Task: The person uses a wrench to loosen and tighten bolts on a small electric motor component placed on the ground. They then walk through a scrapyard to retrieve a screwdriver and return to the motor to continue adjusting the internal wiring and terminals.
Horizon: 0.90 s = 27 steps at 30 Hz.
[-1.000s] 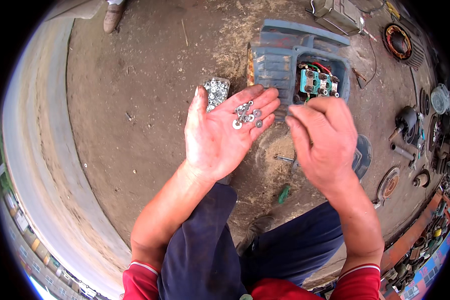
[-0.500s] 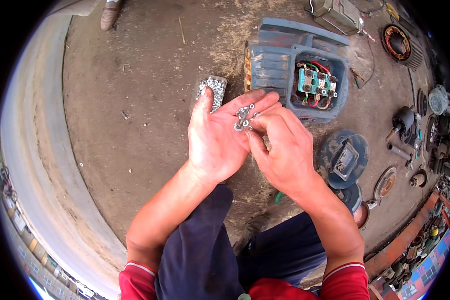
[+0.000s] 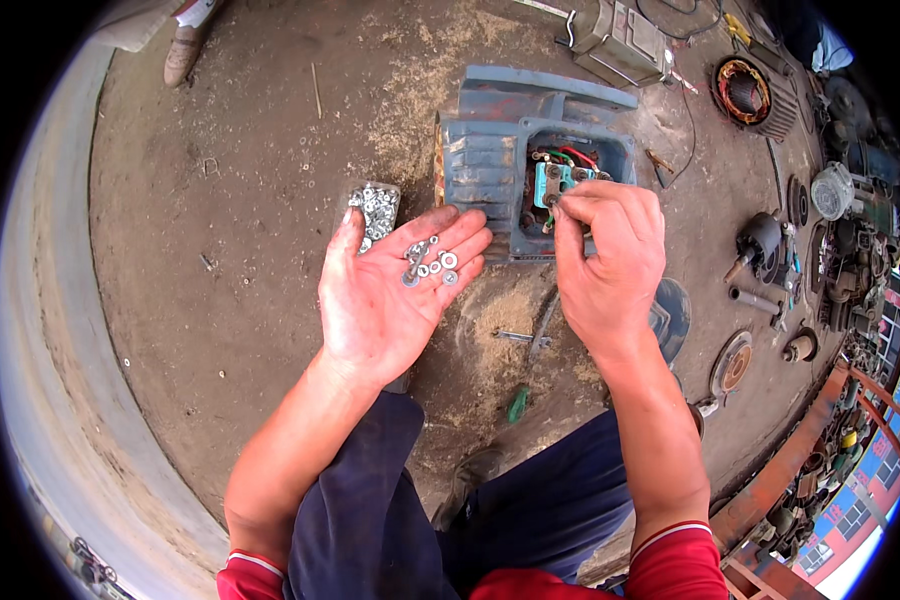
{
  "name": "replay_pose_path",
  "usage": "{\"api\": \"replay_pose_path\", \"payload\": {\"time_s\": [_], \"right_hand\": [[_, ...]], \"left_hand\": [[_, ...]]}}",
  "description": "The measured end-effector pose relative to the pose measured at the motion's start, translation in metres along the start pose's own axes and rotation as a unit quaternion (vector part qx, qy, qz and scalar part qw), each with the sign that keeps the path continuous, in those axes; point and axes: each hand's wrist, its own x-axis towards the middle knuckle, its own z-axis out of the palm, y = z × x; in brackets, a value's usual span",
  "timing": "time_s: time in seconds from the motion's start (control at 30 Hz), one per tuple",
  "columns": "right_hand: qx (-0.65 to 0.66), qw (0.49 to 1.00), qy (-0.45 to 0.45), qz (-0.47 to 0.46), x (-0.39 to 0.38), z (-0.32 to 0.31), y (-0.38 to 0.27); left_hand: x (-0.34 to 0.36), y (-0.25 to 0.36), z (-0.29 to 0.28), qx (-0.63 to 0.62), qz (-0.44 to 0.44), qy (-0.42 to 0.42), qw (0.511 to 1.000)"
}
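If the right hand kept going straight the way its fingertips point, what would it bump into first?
Most likely the teal terminal block with its coloured wires, inside the open box of the blue-grey motor. The right hand has its pinched fingertips right at it; whether they already touch is unclear from above.

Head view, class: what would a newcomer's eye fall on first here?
The open left hand, palm up at centre, cups a small heap of silvery nuts and washers on its fingers. Just right of it, the right hand pinches something small at the terminal box of a blue-grey electric motor lying on the dirt floor.
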Motion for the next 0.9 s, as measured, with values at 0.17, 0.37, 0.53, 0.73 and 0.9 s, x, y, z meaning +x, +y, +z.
{"api": "replay_pose_path", "payload": {"time_s": [0.17, 0.37, 0.53, 0.73, 0.9], "right_hand": [[-0.059, 0.998, -0.002, -0.039, 0.001, 0.004, 0.006], [-0.043, 0.997, 0.004, -0.058, -0.004, 0.007, 0.011], [-0.026, 0.997, 0.006, -0.07, -0.004, 0.008, 0.013], [-0.017, 0.998, -0.027, -0.054, -0.003, 0.005, 0.017], [-0.049, 0.996, -0.047, -0.05, 0.0, 0.001, 0.014]], "left_hand": [[0.0, 0.001, 0.0, 0.0, 0.0, -0.008, 1.0], [-0.001, 0.002, 0.0, 0.004, 0.004, -0.002, 1.0], [-0.002, 0.001, 0.001, 0.002, 0.0, -0.002, 1.0], [0.0, 0.001, -0.001, 0.005, 0.0, -0.005, 1.0], [-0.002, 0.003, -0.003, 0.004, -0.001, -0.015, 1.0]]}}
